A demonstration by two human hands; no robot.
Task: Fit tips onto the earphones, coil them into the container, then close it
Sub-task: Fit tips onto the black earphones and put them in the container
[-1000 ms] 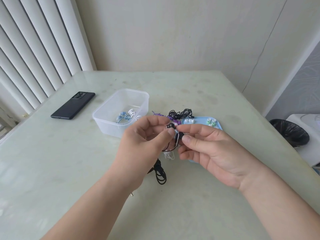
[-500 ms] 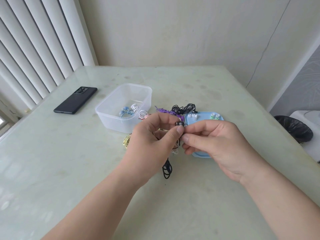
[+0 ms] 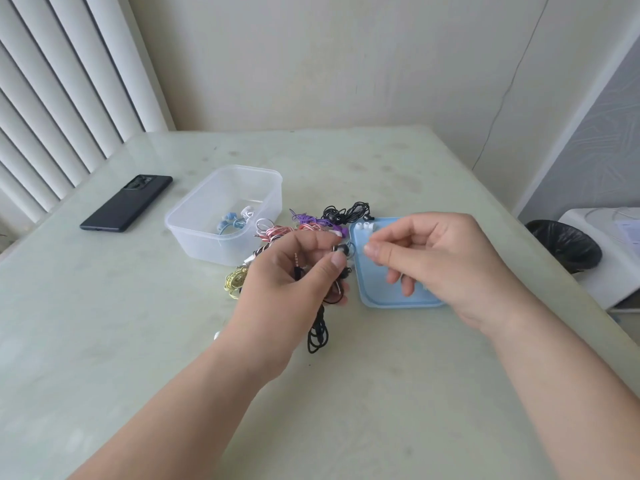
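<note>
Earbud (image 3: 341, 250) pinched in left hand (image 3: 294, 282), right hand (image 3: 440, 258) beside.

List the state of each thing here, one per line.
clear container: open, lid off, coiled earphones inside.
blue lid: flat on the table, holding white tips.
black earphones: pinched in left hand, cable trailing down.
right hand: fingers curled; contents unclear.
phone: back up.
</note>
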